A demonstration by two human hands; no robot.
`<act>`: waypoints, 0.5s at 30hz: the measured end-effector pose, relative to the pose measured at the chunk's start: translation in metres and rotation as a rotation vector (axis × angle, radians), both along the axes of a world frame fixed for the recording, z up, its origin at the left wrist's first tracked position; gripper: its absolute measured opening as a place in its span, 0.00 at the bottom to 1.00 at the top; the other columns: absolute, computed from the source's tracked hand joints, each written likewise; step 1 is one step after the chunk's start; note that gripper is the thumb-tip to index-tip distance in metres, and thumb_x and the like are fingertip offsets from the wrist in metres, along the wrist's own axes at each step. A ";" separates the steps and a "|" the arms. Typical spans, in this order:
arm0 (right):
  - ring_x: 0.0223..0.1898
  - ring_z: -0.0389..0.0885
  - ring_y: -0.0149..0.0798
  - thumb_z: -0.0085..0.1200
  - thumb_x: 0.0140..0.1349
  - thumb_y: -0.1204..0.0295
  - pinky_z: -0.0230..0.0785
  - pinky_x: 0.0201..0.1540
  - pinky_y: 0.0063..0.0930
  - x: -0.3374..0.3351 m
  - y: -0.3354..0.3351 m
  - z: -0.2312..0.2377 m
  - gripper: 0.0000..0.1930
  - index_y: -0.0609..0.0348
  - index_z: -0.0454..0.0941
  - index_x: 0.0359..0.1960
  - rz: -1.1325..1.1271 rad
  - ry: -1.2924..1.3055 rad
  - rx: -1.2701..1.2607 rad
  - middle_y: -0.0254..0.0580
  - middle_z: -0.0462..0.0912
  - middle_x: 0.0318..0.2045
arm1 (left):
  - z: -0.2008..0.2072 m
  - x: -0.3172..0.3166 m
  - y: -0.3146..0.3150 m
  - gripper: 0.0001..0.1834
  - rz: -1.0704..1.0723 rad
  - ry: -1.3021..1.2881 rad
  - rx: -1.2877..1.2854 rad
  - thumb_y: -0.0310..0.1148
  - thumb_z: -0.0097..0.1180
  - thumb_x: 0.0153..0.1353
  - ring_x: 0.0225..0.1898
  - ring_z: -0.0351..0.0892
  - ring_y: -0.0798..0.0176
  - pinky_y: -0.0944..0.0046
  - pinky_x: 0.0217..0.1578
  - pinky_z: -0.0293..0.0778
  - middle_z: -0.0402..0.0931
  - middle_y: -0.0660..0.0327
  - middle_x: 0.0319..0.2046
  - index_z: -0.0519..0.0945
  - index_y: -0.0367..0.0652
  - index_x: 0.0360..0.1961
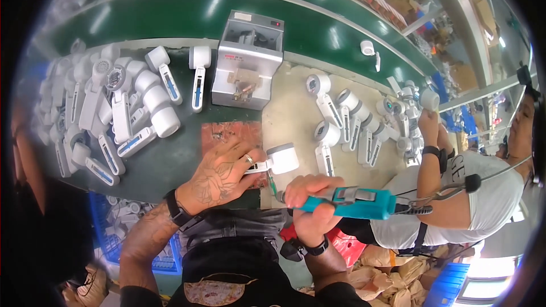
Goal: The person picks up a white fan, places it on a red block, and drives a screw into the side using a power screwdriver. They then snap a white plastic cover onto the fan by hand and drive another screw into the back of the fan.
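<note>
My left hand [219, 173] is closed around the handle of a white device with a round head [284, 158], laid low over the near edge of the workbench. The round head points right, and my fingers cover most of the handle. In my right hand [311, 204] is a teal electric screwdriver [364, 203], held nearly level with its cord trailing right. Its tip reaches left to the held device's handle; whether it touches a screw is too small to tell. A reddish mat [233, 131] with small metal bits lies just beyond my left hand.
A grey screw feeder machine [244, 82] stands beyond the mat. Many similar white devices [122, 111] heap at left; several more [347, 119] lie at right. A green conveyor [187, 8] runs behind. A co-worker [466, 193] works at right. A blue crate [105, 233] sits below left.
</note>
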State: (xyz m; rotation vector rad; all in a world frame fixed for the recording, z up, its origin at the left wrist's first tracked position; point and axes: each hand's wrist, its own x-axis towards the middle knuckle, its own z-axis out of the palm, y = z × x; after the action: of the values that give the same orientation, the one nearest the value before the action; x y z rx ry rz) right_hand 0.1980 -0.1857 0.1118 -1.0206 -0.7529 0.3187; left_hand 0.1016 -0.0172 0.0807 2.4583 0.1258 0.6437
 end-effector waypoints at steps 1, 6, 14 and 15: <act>0.20 0.71 0.37 0.58 0.66 0.45 0.66 0.24 0.32 -0.002 -0.002 -0.002 0.28 0.60 0.67 0.42 0.006 0.002 0.005 0.39 0.70 0.21 | -0.004 -0.001 0.000 0.17 0.006 -0.012 -0.026 0.29 0.69 0.51 0.43 0.78 0.51 0.53 0.45 0.75 0.80 0.60 0.41 0.80 0.44 0.43; 0.20 0.77 0.41 0.64 0.63 0.49 0.71 0.23 0.32 -0.015 -0.007 -0.017 0.28 0.64 0.70 0.39 -0.069 -0.047 -0.258 0.44 0.76 0.23 | 0.002 -0.043 0.014 0.18 0.135 -0.081 -0.196 0.29 0.68 0.56 0.44 0.79 0.49 0.53 0.45 0.76 0.81 0.58 0.43 0.79 0.45 0.47; 0.22 0.70 0.40 0.53 0.68 0.43 0.67 0.27 0.33 -0.007 -0.022 -0.022 0.32 0.68 0.68 0.44 0.112 -0.113 -0.122 0.44 0.71 0.22 | 0.024 -0.162 0.058 0.20 0.694 -0.294 -0.294 0.29 0.69 0.58 0.43 0.81 0.65 0.64 0.48 0.76 0.81 0.58 0.42 0.77 0.37 0.50; 0.21 0.69 0.39 0.51 0.68 0.43 0.66 0.26 0.34 -0.009 -0.017 -0.024 0.32 0.68 0.68 0.43 0.074 -0.114 -0.134 0.43 0.70 0.21 | 0.023 -0.185 0.066 0.20 0.823 -0.282 -0.390 0.29 0.68 0.59 0.44 0.80 0.68 0.65 0.47 0.75 0.81 0.59 0.42 0.77 0.36 0.50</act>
State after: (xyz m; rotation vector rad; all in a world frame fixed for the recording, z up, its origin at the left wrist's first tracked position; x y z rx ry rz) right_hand 0.1893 -0.2023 0.0875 -1.1462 -0.8829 0.3817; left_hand -0.0832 0.0491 0.1041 1.8526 1.0722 1.1628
